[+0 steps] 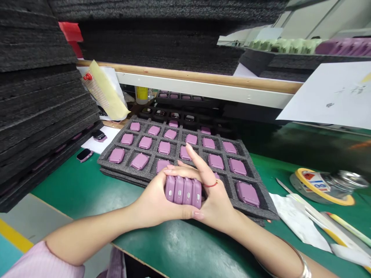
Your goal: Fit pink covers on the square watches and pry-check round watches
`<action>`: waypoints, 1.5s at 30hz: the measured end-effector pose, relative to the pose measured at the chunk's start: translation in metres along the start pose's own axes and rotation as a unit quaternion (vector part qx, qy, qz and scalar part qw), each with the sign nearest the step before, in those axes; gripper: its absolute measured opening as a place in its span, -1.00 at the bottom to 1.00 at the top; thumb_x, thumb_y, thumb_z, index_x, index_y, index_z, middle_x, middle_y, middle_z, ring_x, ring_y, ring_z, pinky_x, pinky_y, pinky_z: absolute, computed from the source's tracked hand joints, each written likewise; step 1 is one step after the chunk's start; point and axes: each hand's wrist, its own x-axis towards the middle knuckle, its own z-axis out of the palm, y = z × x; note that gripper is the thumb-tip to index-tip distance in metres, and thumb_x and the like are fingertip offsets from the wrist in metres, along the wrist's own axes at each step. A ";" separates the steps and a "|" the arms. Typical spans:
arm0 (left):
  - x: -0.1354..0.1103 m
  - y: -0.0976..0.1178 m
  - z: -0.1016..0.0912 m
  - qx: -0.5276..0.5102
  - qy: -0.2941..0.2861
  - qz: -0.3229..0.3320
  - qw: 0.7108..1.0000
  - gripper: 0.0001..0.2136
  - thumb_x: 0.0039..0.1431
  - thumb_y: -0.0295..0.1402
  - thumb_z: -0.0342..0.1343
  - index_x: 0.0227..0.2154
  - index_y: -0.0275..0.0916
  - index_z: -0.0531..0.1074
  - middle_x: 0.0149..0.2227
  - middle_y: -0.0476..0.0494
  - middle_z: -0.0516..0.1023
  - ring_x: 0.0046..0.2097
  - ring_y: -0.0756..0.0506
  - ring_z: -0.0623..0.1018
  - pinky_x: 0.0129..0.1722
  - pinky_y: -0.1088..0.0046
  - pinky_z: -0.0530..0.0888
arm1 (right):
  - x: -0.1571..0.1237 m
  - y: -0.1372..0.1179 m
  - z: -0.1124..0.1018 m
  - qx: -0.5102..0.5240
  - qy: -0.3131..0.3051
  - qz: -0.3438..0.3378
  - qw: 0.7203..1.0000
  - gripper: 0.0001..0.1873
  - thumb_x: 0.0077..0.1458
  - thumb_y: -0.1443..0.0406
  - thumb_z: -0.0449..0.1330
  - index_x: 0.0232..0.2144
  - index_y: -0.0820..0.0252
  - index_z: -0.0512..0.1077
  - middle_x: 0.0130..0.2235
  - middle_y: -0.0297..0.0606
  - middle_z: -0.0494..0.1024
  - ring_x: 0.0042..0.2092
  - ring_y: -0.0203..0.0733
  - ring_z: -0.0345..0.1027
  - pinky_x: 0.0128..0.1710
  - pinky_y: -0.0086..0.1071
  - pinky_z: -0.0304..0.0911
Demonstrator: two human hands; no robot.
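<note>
Several purple smartwatch cases (183,192) stand side by side in a row between my two hands, above the near edge of a black foam tray (185,175). My left hand (155,200) is closed round the row from the left, its thumb along the underside. From the right, my right hand (216,197) presses against the other end, with its index finger raised. Purple cases like this one (248,193) sit singly in the tray's square pockets. My hands hide part of the front row of pockets.
Foam tray stacks (37,85) rise at the left, and more foam lies on a shelf (203,85) above. Two smartwatches, one near the paper (100,139), lie left of the tray. A glass bottle (321,185), tissue (300,222) and slim tools (348,229) lie right on the green table.
</note>
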 end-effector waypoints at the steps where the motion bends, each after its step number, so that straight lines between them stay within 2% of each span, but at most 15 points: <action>1: 0.000 0.001 0.000 0.000 -0.003 -0.002 1.000 -0.31 -0.27 -0.38 0.50 -0.03 -0.25 0.32 0.06 -0.25 0.47 0.13 -0.29 0.49 0.16 0.09 0.42 | 0.000 0.000 0.000 -0.001 0.001 0.002 1.000 -0.07 0.16 0.18 0.34 0.42 -0.10 -0.06 0.24 -0.19 0.45 0.13 -0.01 0.48 0.33 0.00 0.22; 4: -0.001 0.006 0.002 -0.001 -0.016 -0.010 1.000 -0.27 -0.30 -0.40 0.51 -0.01 -0.25 0.29 0.06 -0.26 0.46 0.16 -0.31 0.46 0.18 0.08 0.39 | -0.001 0.001 0.000 0.004 0.013 0.014 1.000 0.01 0.10 0.25 0.39 0.43 -0.10 -0.08 0.17 -0.23 0.52 0.12 -0.04 0.50 0.34 -0.01 0.22; 7: -0.002 0.009 0.002 0.009 -0.022 -0.023 0.999 -0.22 -0.34 -0.38 0.52 0.01 -0.25 0.27 0.06 -0.28 0.44 0.16 -0.33 0.45 0.17 0.04 0.39 | -0.002 0.002 0.000 0.015 0.026 0.021 0.999 0.10 0.04 0.20 0.43 0.43 -0.06 -0.12 0.09 -0.24 0.59 0.11 -0.05 0.50 0.35 0.00 0.19; 12: -0.002 0.009 0.002 0.015 -0.018 -0.020 1.000 -0.24 -0.33 -0.39 0.51 0.00 -0.24 0.29 0.05 -0.28 0.45 0.15 -0.35 0.46 0.17 0.01 0.40 | -0.001 0.001 0.000 0.007 0.027 0.019 0.999 0.02 0.03 0.17 0.44 0.40 -0.09 0.00 0.24 -0.17 0.44 0.11 -0.03 0.50 0.33 -0.01 0.21; 15: -0.002 0.007 0.002 0.024 -0.006 -0.010 1.000 -0.25 -0.34 -0.36 0.52 -0.01 -0.22 0.31 0.05 -0.26 0.46 0.14 -0.35 0.47 0.16 0.02 0.40 | 0.000 0.002 0.000 0.014 0.023 0.015 1.000 0.07 0.05 0.16 0.43 0.43 -0.06 -0.08 0.08 -0.23 0.59 0.07 -0.05 0.53 0.32 -0.02 0.23; 17: -0.002 0.005 0.002 0.035 -0.001 -0.004 0.999 -0.25 -0.34 -0.35 0.52 -0.02 -0.22 0.32 0.04 -0.25 0.47 0.14 -0.34 0.47 0.16 0.03 0.41 | 0.001 0.002 0.000 0.014 0.020 0.010 1.000 0.08 0.05 0.15 0.42 0.43 -0.05 -0.11 0.03 -0.26 0.63 0.06 -0.07 0.54 0.32 -0.02 0.24; 22: -0.002 0.004 0.000 0.042 -0.008 0.010 0.999 -0.29 -0.31 -0.32 0.51 -0.03 -0.23 0.33 0.02 -0.23 0.48 0.10 -0.32 0.50 0.15 0.06 0.43 | 0.001 0.004 0.000 0.016 0.017 0.014 1.000 -0.02 0.03 0.14 0.43 0.38 -0.15 0.04 0.29 -0.24 0.39 0.09 -0.08 0.52 0.33 -0.08 0.22; 28: -0.003 0.002 -0.002 0.037 -0.002 0.012 0.999 -0.51 -0.02 -0.25 0.36 -0.06 -0.26 0.33 -0.01 -0.24 0.47 0.07 -0.26 0.51 0.11 0.11 0.45 | 0.000 0.003 0.003 -0.005 0.025 0.004 1.000 0.06 0.00 0.21 0.45 0.40 -0.02 -0.02 0.08 -0.24 0.60 0.10 -0.07 0.51 0.28 -0.07 0.29; 34: 0.002 -0.001 -0.001 0.047 -0.007 0.021 0.999 -0.39 -0.23 -0.35 0.48 -0.07 -0.22 0.35 -0.04 -0.19 0.50 0.07 -0.27 0.52 0.13 0.11 0.45 | -0.001 0.008 0.002 -0.004 0.005 0.013 1.000 0.06 0.06 0.20 0.40 0.43 -0.02 -0.10 0.07 -0.24 0.61 0.10 -0.06 0.51 0.33 0.00 0.19; 36: 0.003 -0.003 -0.003 0.042 -0.019 0.029 0.999 -0.36 -0.27 -0.34 0.50 -0.07 -0.21 0.37 -0.03 -0.19 0.52 0.09 -0.28 0.52 0.14 0.12 0.44 | 0.000 0.010 0.004 0.005 0.013 0.018 1.000 0.07 0.04 0.18 0.41 0.43 -0.03 -0.10 0.06 -0.24 0.62 0.10 -0.05 0.51 0.33 0.00 0.18; 38: 0.003 -0.006 -0.005 0.039 -0.008 0.025 0.999 -0.34 -0.28 -0.28 0.52 -0.06 -0.22 0.38 -0.04 -0.21 0.53 0.07 -0.28 0.53 0.11 0.13 0.48 | -0.001 0.008 0.007 0.009 0.017 0.021 1.000 0.09 0.05 0.20 0.40 0.44 -0.02 -0.16 0.04 -0.25 0.62 0.11 -0.07 0.50 0.32 -0.02 0.19; 41: 0.002 -0.008 -0.006 0.065 0.044 0.003 0.997 -0.37 -0.24 -0.21 0.51 -0.07 -0.24 0.40 -0.07 -0.23 0.57 -0.01 -0.27 0.58 0.02 0.15 0.54 | -0.005 -0.001 0.007 -0.041 0.001 0.023 0.999 0.13 0.09 0.26 0.35 0.45 0.01 -0.30 0.16 -0.13 0.52 0.22 -0.06 0.38 0.30 -0.04 0.21; 43: 0.002 -0.007 -0.005 0.085 0.060 0.005 0.995 -0.37 -0.23 -0.22 0.51 -0.06 -0.23 0.41 -0.09 -0.23 0.60 -0.04 -0.27 0.61 0.03 0.15 0.55 | -0.011 -0.011 0.000 -0.107 -0.020 0.013 0.994 0.19 0.08 0.22 0.38 0.45 0.05 -0.35 0.32 -0.01 0.31 0.35 0.00 0.17 0.34 0.00 0.12; 45: 0.003 -0.004 -0.002 0.047 0.061 -0.008 0.997 -0.36 -0.24 -0.23 0.51 -0.04 -0.22 0.41 -0.08 -0.25 0.63 -0.09 -0.28 0.65 0.00 0.14 0.58 | -0.021 -0.022 -0.015 -0.166 -0.038 0.010 0.985 0.18 0.06 0.11 0.40 0.45 0.08 -0.28 0.39 0.03 0.16 0.42 0.03 0.00 0.37 0.03 0.01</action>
